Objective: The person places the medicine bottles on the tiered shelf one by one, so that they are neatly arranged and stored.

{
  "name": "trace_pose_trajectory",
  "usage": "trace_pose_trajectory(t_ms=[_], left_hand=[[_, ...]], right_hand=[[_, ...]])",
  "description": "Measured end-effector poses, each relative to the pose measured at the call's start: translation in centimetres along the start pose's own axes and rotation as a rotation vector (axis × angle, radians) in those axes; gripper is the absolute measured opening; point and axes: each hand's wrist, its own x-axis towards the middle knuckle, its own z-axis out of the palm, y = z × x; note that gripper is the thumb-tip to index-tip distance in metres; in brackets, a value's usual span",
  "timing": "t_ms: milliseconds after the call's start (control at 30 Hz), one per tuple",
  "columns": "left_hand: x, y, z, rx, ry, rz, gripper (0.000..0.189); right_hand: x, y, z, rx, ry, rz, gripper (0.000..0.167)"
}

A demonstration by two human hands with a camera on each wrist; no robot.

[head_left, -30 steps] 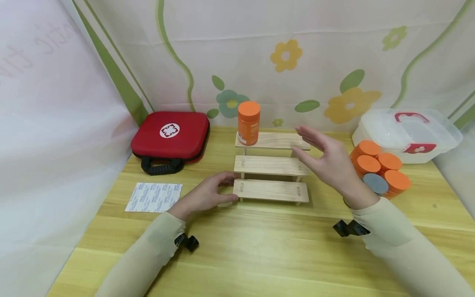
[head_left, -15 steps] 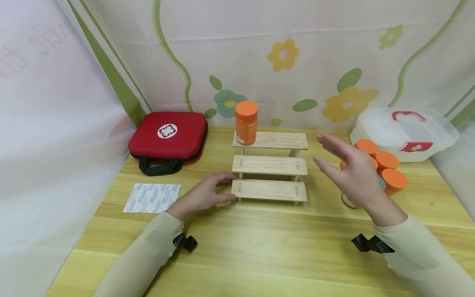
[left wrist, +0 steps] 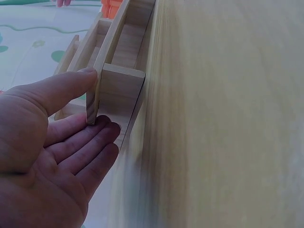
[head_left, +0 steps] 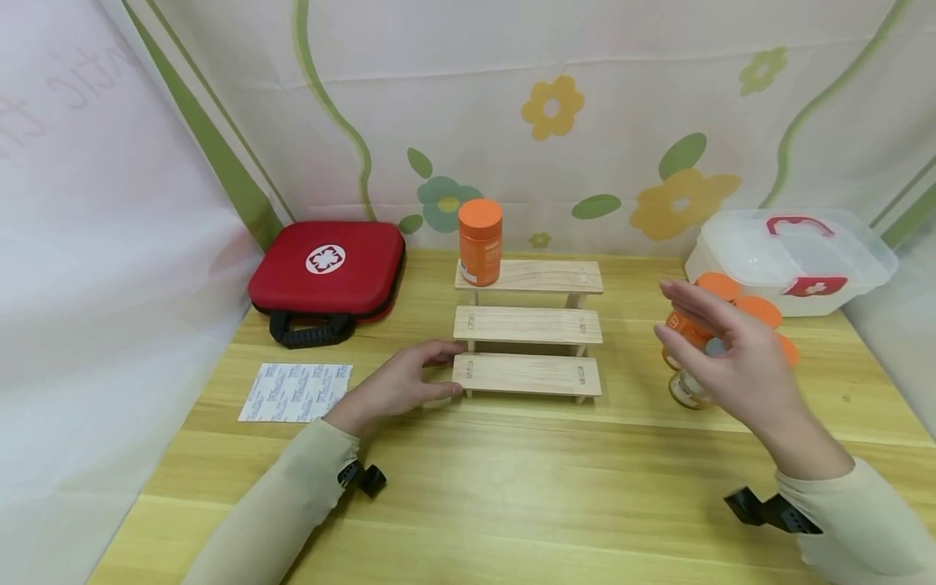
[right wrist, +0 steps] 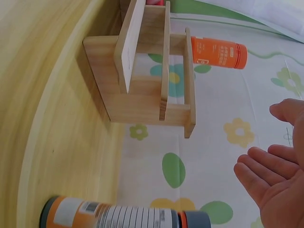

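A three-step wooden display rack [head_left: 526, 374] stands on the table. My left hand [head_left: 409, 382] holds its left end, thumb at the front corner of the lowest step and fingers around behind it. The left wrist view shows the thumb on the board edge and the fingers [left wrist: 95, 152] beside the end support. One orange bottle [head_left: 480, 248] stands upright on the left of the top step. My right hand [head_left: 753, 382] hangs with fingers extended and nothing held, overlapping several orange-capped bottles [head_left: 757, 311]. Among them, a grey-capped bottle [right wrist: 137, 216] lies low in the right wrist view.
A red first-aid case [head_left: 329, 268] with a black handle sits at the back left. In front of it lies a printed white sheet [head_left: 296, 392]. A clear lidded first-aid box [head_left: 793, 268] stands behind the bottles. A flowered cloth [head_left: 556, 162] hangs behind.
My right hand has moved right and slightly down, away from the top step and over to the bottles. The left hand stays on the rack, and the orange bottle stays in place.
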Motion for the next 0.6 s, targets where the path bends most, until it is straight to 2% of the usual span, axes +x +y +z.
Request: trace_pose_trajectory(t_ms=[167, 433, 600], left_hand=[[0.0, -0.1, 0.1, -0.004, 0.000, 0.000, 0.062], [-0.1, -0.1, 0.1, -0.006, 0.010, 0.012, 0.061], [0.0, -0.2, 0.1, -0.013, 0.009, 0.024, 0.061]], right_hand=[[-1.2, 0.4, -1.4, -0.010, 0.007, 0.061, 0.063], [-2.8, 1.0, -2.5, -0.017, 0.040, 0.023, 0.063], [-4.1, 1.4, -3.1, -0.040, 0.050, 0.058, 0.063]])
